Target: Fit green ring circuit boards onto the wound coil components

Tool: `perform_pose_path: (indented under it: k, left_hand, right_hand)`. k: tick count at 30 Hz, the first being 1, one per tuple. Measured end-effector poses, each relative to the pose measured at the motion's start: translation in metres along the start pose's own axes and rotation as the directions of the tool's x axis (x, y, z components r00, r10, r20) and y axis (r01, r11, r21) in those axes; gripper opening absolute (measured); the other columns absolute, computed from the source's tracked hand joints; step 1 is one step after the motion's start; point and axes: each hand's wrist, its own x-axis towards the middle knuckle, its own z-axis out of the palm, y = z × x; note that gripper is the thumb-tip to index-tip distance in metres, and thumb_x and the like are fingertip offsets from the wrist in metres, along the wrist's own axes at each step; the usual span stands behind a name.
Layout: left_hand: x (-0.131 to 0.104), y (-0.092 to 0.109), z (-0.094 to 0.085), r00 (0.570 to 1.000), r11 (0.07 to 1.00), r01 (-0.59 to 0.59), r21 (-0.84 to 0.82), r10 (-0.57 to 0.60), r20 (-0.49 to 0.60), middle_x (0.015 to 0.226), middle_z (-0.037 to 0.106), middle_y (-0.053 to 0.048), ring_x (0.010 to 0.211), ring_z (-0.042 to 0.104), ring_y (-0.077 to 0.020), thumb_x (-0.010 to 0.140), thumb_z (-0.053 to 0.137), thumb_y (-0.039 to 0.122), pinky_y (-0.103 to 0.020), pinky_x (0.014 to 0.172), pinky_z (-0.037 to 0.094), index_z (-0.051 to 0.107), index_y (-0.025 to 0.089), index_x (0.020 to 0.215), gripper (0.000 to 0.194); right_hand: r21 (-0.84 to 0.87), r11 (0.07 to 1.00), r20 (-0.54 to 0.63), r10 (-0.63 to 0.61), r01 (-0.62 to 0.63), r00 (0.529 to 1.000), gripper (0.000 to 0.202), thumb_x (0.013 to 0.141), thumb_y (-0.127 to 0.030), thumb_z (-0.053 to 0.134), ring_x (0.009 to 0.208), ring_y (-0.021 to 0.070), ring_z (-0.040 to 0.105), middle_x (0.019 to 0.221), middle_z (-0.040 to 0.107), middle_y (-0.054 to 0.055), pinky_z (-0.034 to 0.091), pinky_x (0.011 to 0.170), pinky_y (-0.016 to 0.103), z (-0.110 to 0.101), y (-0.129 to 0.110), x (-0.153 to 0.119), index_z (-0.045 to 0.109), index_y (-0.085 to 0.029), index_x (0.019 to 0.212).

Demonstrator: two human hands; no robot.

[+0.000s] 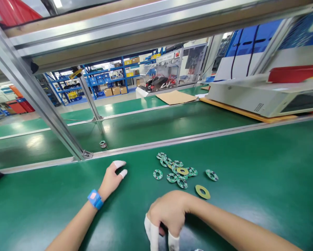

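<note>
My left hand [114, 178] hovers over or rests on the green work surface [130, 216], its thumb and forefinger apart in white finger cots and nothing between them. A blue band [95, 199] circles that wrist. Near the bottom edge, my right hand [168, 211] points downward with cot-covered fingers spread; the tips run out of the picture. Beyond it lies a loose pile of green ring-shaped circuit boards [172, 177], with a yellow ring [182, 171] on top. A single ring board [158, 174] lies left of the pile, another ring board [212, 175] right, near a separate yellow ring [203, 192].
A metal upright [49, 101] rises on the left beneath an overhead beam [135, 28]. A small wound part [102, 144] stands on the lower green strip behind a metal rail [156, 143]. Cardboard [176, 97] and a grey machine case [250, 94] sit farther back.
</note>
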Motion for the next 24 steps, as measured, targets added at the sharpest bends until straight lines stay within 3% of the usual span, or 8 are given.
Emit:
perform_pose_path:
  k: [5, 7, 10, 14, 16, 18, 21, 24]
  left_hand:
    - [-0.020, 0.029, 0.001, 0.964, 0.988, -0.047, -0.149, 0.084, 0.253, 0.100, 0.068, -0.007, 0.094, 0.063, -0.0177, 0.074, 0.059, 0.017, -0.034, 0.090, 0.049, 0.067, 0.016, 0.096, 0.024]
    - [-0.018, 0.032, -0.004, 0.949, 0.983, -0.023, -0.181, 0.079, 0.305, 0.101, 0.068, -0.007, 0.095, 0.063, -0.0181, 0.072, 0.059, 0.014, -0.035, 0.091, 0.048, 0.067, 0.016, 0.097, 0.026]
    - [-0.016, 0.029, -0.010, 0.918, 0.976, -0.038, -0.216, 0.119, 0.378, 0.103, 0.068, -0.006, 0.097, 0.062, -0.0177, 0.070, 0.059, 0.011, -0.035, 0.093, 0.047, 0.067, 0.017, 0.098, 0.030]
    - [-0.017, 0.025, -0.011, 0.895, 0.965, -0.070, -0.251, 0.172, 0.411, 0.105, 0.067, -0.006, 0.100, 0.061, -0.0169, 0.070, 0.060, 0.010, -0.034, 0.096, 0.046, 0.067, 0.018, 0.098, 0.030]
    - [-0.018, 0.025, -0.011, 0.898, 0.964, -0.063, -0.259, 0.168, 0.406, 0.105, 0.067, -0.006, 0.100, 0.061, -0.0169, 0.069, 0.059, 0.009, -0.035, 0.096, 0.045, 0.067, 0.018, 0.098, 0.031]
    - [-0.019, 0.028, -0.012, 0.899, 0.962, -0.065, -0.267, 0.173, 0.403, 0.106, 0.067, -0.007, 0.101, 0.060, -0.0173, 0.068, 0.058, 0.007, -0.035, 0.096, 0.045, 0.067, 0.017, 0.098, 0.033]
    - [-0.019, 0.033, -0.017, 0.874, 0.958, -0.094, -0.270, 0.209, 0.438, 0.115, 0.063, -0.008, 0.109, 0.057, -0.0187, 0.064, 0.056, 0.003, -0.037, 0.099, 0.042, 0.066, 0.018, 0.103, 0.043]
    - [-0.020, 0.037, -0.022, 0.815, 0.963, -0.100, -0.251, 0.225, 0.535, 0.126, 0.057, -0.008, 0.117, 0.051, -0.0213, 0.062, 0.059, 0.004, -0.040, 0.104, 0.037, 0.056, 0.021, 0.122, 0.062]
  right_hand:
    - [0.040, 0.998, -0.069, -0.040, 0.043, 0.997, 0.023, 0.063, -0.006, 0.076, 0.055, 0.0100, 0.051, 0.063, 0.061, -0.005, 0.039, 0.056, 0.017, -0.004, 0.000, -0.003, 0.075, -0.021, 0.080]
    - [0.109, 0.991, -0.176, -0.060, 0.080, 0.983, 0.009, 0.074, -0.018, 0.070, 0.063, 0.0117, 0.055, 0.070, 0.065, -0.001, 0.042, 0.061, 0.017, -0.011, 0.003, -0.008, 0.075, -0.017, 0.081]
    - [0.102, 0.994, -0.378, 0.018, 0.023, 0.925, 0.020, 0.080, -0.032, 0.065, 0.062, 0.0134, 0.055, 0.070, 0.064, 0.001, 0.042, 0.059, 0.020, -0.021, 0.005, -0.018, 0.074, -0.015, 0.086]
    - [-0.124, 0.992, -0.197, -0.046, 0.022, 0.979, 0.039, 0.073, -0.023, 0.073, 0.058, 0.0114, 0.048, 0.074, 0.060, -0.001, 0.037, 0.055, 0.020, -0.022, -0.002, -0.023, 0.067, -0.018, 0.111]
    - [-0.218, 0.974, -0.104, -0.082, 0.058, 0.991, 0.049, 0.065, -0.017, 0.079, 0.060, 0.0119, 0.047, 0.069, 0.055, -0.003, 0.036, 0.056, 0.019, -0.018, -0.005, -0.019, 0.067, -0.019, 0.112]
    - [-0.244, 0.968, -0.115, -0.082, 0.051, 0.990, 0.049, 0.059, -0.014, 0.083, 0.060, 0.0120, 0.046, 0.063, 0.050, -0.005, 0.034, 0.055, 0.019, -0.015, -0.005, -0.015, 0.070, -0.020, 0.106]
    - [-0.191, 0.982, -0.262, -0.048, -0.003, 0.964, 0.038, 0.064, -0.013, 0.079, 0.060, 0.0114, 0.046, 0.067, 0.054, -0.004, 0.034, 0.055, 0.019, -0.015, -0.002, -0.011, 0.071, -0.020, 0.100]
    - [-0.132, 0.979, -0.542, 0.059, -0.154, 0.838, 0.029, 0.071, -0.010, 0.070, 0.064, 0.0125, 0.049, 0.076, 0.059, -0.002, 0.036, 0.058, 0.020, -0.016, 0.005, -0.007, 0.069, -0.019, 0.099]
